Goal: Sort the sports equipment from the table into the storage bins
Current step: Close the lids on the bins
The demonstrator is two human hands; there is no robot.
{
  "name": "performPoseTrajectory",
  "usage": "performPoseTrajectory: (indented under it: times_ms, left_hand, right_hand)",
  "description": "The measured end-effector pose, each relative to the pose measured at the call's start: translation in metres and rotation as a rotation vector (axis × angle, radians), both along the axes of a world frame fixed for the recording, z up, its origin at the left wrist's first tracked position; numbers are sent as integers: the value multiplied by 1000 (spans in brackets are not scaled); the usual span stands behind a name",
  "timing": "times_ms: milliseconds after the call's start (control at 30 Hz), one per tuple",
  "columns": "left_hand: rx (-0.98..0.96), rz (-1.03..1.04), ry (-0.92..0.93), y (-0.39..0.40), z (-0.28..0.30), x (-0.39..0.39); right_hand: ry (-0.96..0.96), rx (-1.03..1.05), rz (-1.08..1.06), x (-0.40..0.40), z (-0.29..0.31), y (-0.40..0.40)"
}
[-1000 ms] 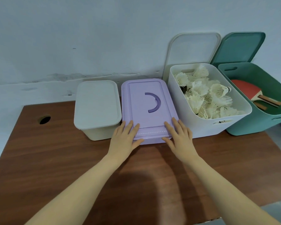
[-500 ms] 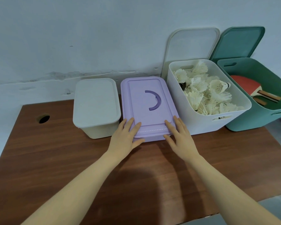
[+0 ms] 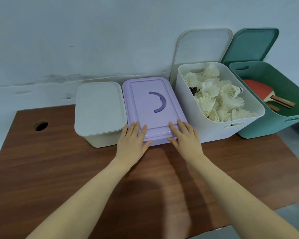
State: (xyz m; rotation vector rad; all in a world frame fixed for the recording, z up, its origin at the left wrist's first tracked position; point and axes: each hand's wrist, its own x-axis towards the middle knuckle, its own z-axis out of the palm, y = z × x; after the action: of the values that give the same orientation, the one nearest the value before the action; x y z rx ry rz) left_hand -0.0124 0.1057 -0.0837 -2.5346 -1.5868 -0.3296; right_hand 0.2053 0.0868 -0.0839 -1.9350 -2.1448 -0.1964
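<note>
Four bins line the far edge of a brown wooden table against a pale, stained wall.
Left hand and right hand lie flat, fingers straight, on the purple lid.

My purple bin sits at the table's twelve o'clock, its lid shut flat with a darker half-ring handle on top. Touching it at nine o'clock is my closed cream bin. At three o'clock stands my open white bin, heaped with white shuttlecocks, then the open teal bin holding red paddles (wooden handles pointing right).
</note>
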Motion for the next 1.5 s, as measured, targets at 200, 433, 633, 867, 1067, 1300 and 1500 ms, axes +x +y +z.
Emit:
performPoseTrajectory:
  times_ms: [200, 433, 633, 867, 1067, 1300, 1500]
  left_hand:
    - [2, -5, -163, 10, 25, 3]
    - [110, -21, -217, 54, 86, 45]
    - [105, -2, -219, 97, 110, 109]
    - [67, 130, -175, 148, 130, 202]
    - [36, 343, -144, 211, 141, 246]
    - [37, 405, -346, 253, 133, 274]
    - [69, 360, -542, 263, 127, 269]
  right_hand:
    - [-3, 61, 62, 0, 25, 1]
    - [71, 239, 66, 33, 81, 41]
    - [109, 208, 59, 107, 110, 90]
    - [120, 95, 107, 210, 135, 166]
    - [101, 70, 81, 265, 143, 240]
    - [176, 146, 67, 273, 130, 292]
    - [314, 224, 93, 264, 115, 292]
